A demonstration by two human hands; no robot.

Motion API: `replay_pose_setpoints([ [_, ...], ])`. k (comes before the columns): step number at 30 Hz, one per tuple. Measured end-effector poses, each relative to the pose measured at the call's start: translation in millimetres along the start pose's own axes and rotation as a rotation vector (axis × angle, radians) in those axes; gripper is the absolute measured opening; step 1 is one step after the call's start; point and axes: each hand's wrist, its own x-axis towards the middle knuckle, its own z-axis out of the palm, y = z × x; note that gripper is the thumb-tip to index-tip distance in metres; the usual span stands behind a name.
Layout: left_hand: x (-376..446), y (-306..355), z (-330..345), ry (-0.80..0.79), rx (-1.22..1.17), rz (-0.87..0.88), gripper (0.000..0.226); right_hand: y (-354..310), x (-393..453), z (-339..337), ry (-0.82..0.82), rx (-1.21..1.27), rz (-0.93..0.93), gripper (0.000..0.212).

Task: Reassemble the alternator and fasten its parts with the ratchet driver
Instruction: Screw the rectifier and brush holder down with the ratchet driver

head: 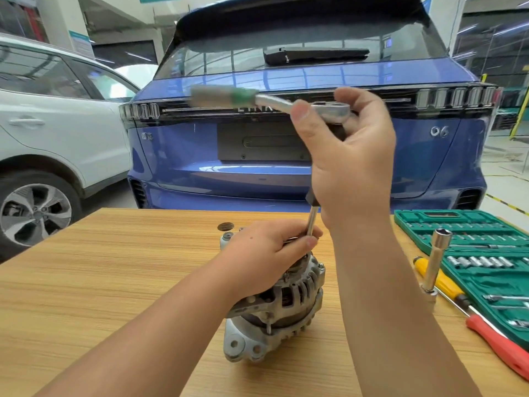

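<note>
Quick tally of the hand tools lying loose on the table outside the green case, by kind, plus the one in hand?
Ratchet driver, in the right hand: 1
Screwdrivers, yellow-handled and red-handled: 2
Long socket standing upright: 1
Total: 4

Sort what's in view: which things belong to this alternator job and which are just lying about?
In use:
alternator
ratchet, held by right hand
extension bar, steadied by left hand

Lying about:
socket set
upright socket
yellow screwdriver
red screwdriver
</note>
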Motion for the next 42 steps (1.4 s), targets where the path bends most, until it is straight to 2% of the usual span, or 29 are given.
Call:
replay_pose_setpoints([
  [1, -0.3, 0.0, 0.1, 0.001, 0.007, 0.008, 0.020, -0.2, -0.8, 1.4, 0.074, -0.091, -0.070, 0.039],
  [2, -0.5, -0.1, 0.3, 0.001, 0.008, 0.012, 0.022, -0.7, -0.7, 1.0, 0.110, -0.096, -0.059, 0.037],
  [3, -0.6, -0.6, 0.4, 0.001, 0.008, 0.012, 0.023, -4.8, 0.0, 0.0, 0.099, -0.020, 0.028, 0.037],
  [5, -0.3, -1.4, 0.0, 0.008, 0.003, 0.003, 0.024, -11.7, 3.7, -3.0, -0.059, 0.222, 0.274, 0.034],
  [7, 0.2, -2.1, -0.4, 0.015, -0.015, -0.008, 0.025, -14.5, 6.7, -5.2, -0.190, 0.296, 0.437, 0.029],
  [10, -0.2, -2.3, -0.6, 0.025, -0.038, -0.004, 0.024, -16.7, 5.6, -5.4, -0.267, 0.420, 0.522, 0.025],
  [13, -1.1, -1.6, -0.7, 0.025, -0.037, -0.003, 0.026, -19.4, 9.6, -14.8, -0.341, 0.515, 0.578, 0.030],
  [15, -0.7, -1.2, -0.7, 0.017, -0.023, -0.013, 0.025, -18.9, 10.7, -19.3, -0.352, 0.548, 0.574, 0.027],
  [17, 0.6, -1.2, -1.1, 0.012, -0.012, -0.022, 0.025, -14.0, 8.0, -16.2, -0.309, 0.529, 0.495, 0.026],
  [20, 1.5, -0.7, -1.2, 0.008, 0.010, -0.018, 0.024, -4.4, -0.9, -4.8, -0.228, 0.288, 0.236, 0.025],
  [22, 1.5, 0.4, -1.3, 0.010, 0.003, -0.017, 0.025, 1.7, -4.0, -0.8, -0.267, 0.138, 0.050, 0.027],
  [24, 1.3, 0.4, -1.3, 0.012, -0.001, -0.012, 0.028, 5.9, -3.2, -1.6, -0.322, 0.120, -0.027, 0.032],
  [26, 1.3, -0.6, -0.9, 0.012, -0.006, -0.013, 0.028, 6.2, -0.5, -4.9, -0.361, 0.208, 0.020, 0.034],
  [30, 1.3, -2.3, -0.6, 0.024, -0.044, -0.024, 0.020, 5.5, 5.6, -14.1, -0.570, 0.568, 0.275, 0.043],
  [32, 1.0, -1.8, -0.6, 0.021, -0.060, -0.028, 0.017, 6.4, 7.5, -15.9, -0.615, 0.599, 0.318, 0.054],
  [38, 0.0, -1.2, -0.7, 0.013, -0.063, -0.032, 0.023, 3.8, 8.8, -11.6, -0.546, 0.564, 0.396, 0.051],
  [42, 0.9, -1.5, -0.6, 0.010, -0.052, -0.027, 0.024, -4.3, 6.5, -3.9, -0.388, 0.478, 0.383, 0.052],
])
